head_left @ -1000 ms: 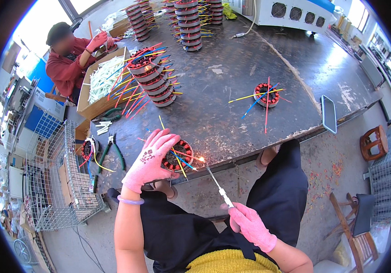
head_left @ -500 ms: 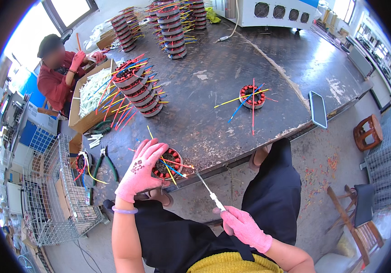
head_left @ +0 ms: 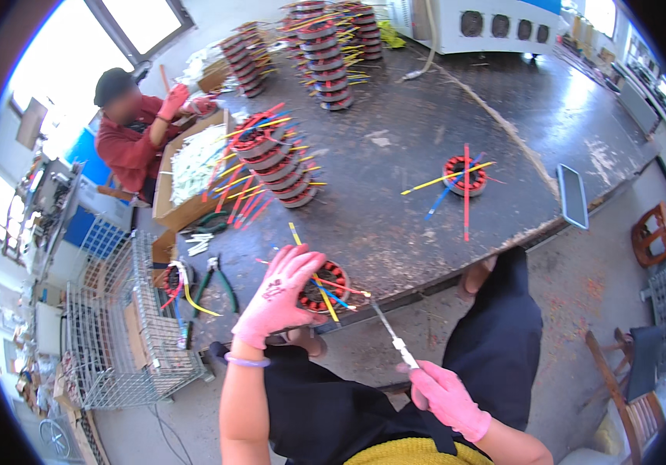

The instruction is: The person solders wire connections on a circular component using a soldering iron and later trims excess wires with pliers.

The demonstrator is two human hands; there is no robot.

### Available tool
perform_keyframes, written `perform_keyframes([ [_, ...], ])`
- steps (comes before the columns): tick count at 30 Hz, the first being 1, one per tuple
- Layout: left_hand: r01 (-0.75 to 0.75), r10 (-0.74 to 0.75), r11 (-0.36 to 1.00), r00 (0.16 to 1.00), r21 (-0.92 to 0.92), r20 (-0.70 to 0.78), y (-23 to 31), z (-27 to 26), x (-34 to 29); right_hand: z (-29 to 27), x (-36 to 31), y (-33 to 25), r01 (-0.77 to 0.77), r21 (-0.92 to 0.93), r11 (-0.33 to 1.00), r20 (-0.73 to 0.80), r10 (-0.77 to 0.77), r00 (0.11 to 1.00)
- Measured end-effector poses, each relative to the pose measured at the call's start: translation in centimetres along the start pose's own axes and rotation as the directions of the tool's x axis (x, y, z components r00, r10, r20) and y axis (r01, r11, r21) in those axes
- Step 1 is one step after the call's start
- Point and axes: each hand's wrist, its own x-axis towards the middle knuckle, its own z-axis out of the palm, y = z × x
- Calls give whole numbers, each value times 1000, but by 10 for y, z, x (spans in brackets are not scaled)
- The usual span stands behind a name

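My left hand (head_left: pixel 277 298), in a pink glove, grips the left side of a ring-shaped motor stator (head_left: pixel 338 277) at the table's near edge. Its thumb is on the near side and its fingers reach over the far side. Red, blue and yellow wire leads cross the stator. My right hand (head_left: pixel 447 399), also pink-gloved, is closed round the white handle of what looks like a soldering iron (head_left: pixel 391 332). The iron's thin metal tip is at the end of the red lead (head_left: pixel 356 291), beside the blue lead's end; whether it touches is too small to tell.
Stacks of wired stators (head_left: pixel 278 167) stand on the dark table (head_left: pixel 395 209), with a single stator (head_left: pixel 464 176) and a phone (head_left: pixel 572 197) to the right. Pliers (head_left: pixel 216 283) and another stator (head_left: pixel 178 277) lie left. A co-worker (head_left: pixel 135 128) sits behind a box of white sleeves (head_left: pixel 164 194).
The whole view has shifted, so everything sits further right and slightly lower. My hands keep nearly the same places around the stator and iron. The orange glow at the red lead's end looks weaker.
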Motion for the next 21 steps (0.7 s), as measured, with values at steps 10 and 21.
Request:
perform_keyframes([
  [10, 3, -3, 1000, 1000, -23, 2, -4, -1, -2, 0, 2, -2, -16, 31, 999, 24, 15, 1000],
  [21, 21, -21, 1000, 1000, -8, 5, 2, 0, 2, 0, 2, -3, 7, 5, 1000, 33, -7, 999],
])
